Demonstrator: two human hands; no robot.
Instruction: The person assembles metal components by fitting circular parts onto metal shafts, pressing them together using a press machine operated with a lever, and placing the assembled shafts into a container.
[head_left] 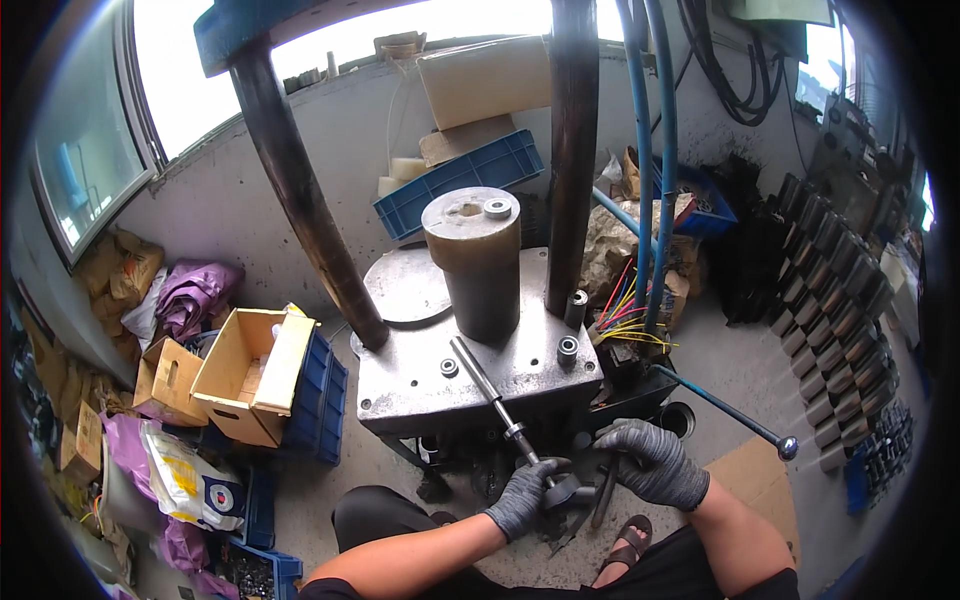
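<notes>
Both my hands wear grey knit gloves. My left hand [527,497] is closed around the lower part of a long, stepped metal shaft [485,385]. The shaft slants up and leftward over the front of the press table, with a narrow collar partway along and a wide dark round piece [568,491] at its lower end. Close by on the right, my right hand [655,465] is curled, and a short dark bar [604,497] hangs down from its fingers. The glove hides how far the bar runs into the grip.
The steel press table [390,385] carries a thick cylinder [485,290] with a small ring [497,208] on top. Small bushings [568,347] stand near its edge. Dark columns [310,210] rise behind. A lever [730,410] juts out right; boxes [240,380] stand left.
</notes>
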